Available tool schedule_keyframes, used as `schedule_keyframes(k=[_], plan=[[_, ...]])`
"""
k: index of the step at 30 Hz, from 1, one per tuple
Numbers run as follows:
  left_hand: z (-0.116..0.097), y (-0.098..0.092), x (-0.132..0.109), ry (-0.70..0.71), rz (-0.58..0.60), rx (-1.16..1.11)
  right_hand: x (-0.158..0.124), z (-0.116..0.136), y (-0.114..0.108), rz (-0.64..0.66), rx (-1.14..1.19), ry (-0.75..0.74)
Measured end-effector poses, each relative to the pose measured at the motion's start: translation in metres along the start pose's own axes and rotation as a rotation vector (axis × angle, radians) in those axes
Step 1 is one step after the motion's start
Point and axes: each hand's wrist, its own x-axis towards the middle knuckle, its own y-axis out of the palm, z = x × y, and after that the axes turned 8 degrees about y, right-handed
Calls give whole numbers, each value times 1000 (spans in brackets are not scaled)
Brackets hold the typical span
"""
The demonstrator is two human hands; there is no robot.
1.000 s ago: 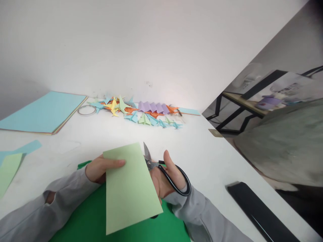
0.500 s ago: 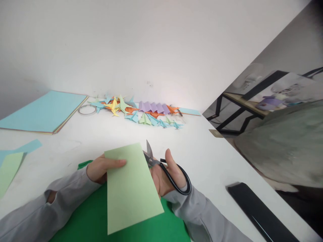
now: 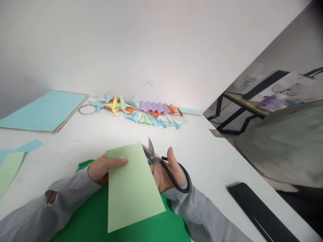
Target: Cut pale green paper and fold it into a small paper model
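A light green sheet of paper is pinched at its upper left by my left hand, thumb on top and fingers hidden beneath. My right hand holds black-handled scissors, the thumb through one handle loop. Their blades are spread apart at the paper's upper right edge, and one blade is partly behind the sheet. Some right-hand fingers are hidden behind the paper.
At the back left lies a stack of coloured sheets beside a wire ring. Folded paper cranes and a pleated purple paper line the wall. Paper strips lie left; a black object lies right.
The paper, both hands and the scissors have shifted very slightly to the right. My grip on each is the same, and the blades stay spread.
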Motion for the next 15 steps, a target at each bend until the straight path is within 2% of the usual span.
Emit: schedule_keyframes(k=[5, 10, 15], plan=[[0, -1, -1, -42, -39, 32, 0, -2, 4, -37, -7, -5], [2, -2, -2, -47, 1, 37, 0, -2, 10, -22, 12, -28], [4, -2, -2, -45, 2, 48, 1, -3, 6, 7, 36, -54]])
